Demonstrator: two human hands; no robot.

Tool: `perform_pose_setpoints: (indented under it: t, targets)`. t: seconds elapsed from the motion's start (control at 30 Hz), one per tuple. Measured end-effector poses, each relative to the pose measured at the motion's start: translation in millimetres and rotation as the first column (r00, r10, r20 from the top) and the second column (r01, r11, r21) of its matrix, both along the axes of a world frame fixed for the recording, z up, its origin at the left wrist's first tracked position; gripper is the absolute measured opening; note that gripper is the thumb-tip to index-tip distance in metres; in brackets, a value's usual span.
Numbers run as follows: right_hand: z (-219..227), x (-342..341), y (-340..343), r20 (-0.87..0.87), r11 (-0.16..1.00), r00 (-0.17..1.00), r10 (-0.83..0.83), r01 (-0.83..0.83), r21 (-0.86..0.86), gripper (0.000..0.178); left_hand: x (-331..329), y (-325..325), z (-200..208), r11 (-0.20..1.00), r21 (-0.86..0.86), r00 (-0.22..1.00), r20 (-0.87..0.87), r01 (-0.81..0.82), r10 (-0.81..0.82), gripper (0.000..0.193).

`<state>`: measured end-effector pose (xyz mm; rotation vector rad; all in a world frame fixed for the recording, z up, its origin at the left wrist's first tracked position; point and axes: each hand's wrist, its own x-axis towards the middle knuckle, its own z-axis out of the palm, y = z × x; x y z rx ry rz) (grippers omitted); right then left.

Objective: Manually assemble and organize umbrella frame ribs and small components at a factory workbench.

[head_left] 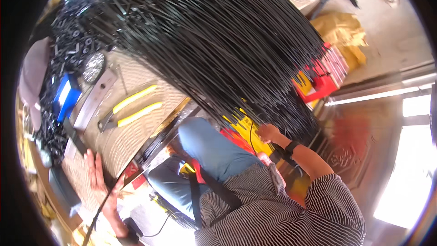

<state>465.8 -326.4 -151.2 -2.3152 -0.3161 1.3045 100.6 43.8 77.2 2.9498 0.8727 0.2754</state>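
My left hand [96,180] lies on the ribbed tan work surface [136,70] at the lower left, fingers stretched out. A thin dark strip [98,214] crosses this hand beside the thumb; whether it is gripped is unclear. The fingertips reach the end of a flat black bar [74,135]. Pliers with yellow handles [136,102] lie farther up the surface. To the right, my right hand [267,133] is closed by the lower ends of a large pile of long thin black rods [218,41]. What its fingers hold is too small to make out.
Small black pieces [68,41] are heaped at the far left, near a blue box [68,96], a metal plate [94,100] and a round silvery object [94,67]. A red bin [321,84] and a yellow-brown sack [340,32] stand right of the rods. My knees are under the rods' near end.
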Motion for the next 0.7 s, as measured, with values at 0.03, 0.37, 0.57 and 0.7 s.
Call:
perform_pose_setpoints:
  t: [0.03, 0.37, 0.57, 0.7]
  targets:
    - [0.6, 6.0, 2.2, 0.023, 0.806, 0.866, 0.499, -0.455, -0.378, 0.035, 2.9, -2.1, 0.6, 1.0, -0.02, 1.0, 0.004, -0.009, 0.009, 0.08]
    - [-58.9, -82.6, -147.2, -0.311, 0.949, 0.903, 0.298, -0.244, 0.2, 0.048, 3.7, -3.5, 3.5, 0.998, 0.055, 0.999, 0.042, 0.01, -0.013, 0.08]
    - [-66.5, -117.3, -163.9, -0.237, 0.91, 0.969, -0.066, 0.156, 0.383, 0.043, 10.8, -3.4, 3.0, 0.999, 0.046, 1.0, -0.004, -0.027, 0.027, 0.08]
    - [-61.3, -115.5, -153.4, -0.535, 0.831, 0.813, -0.23, 0.45, 0.326, 0.053, 1.6, -3.2, 2.7, 0.996, -0.059, 0.994, -0.084, -0.072, 0.067, 0.078]
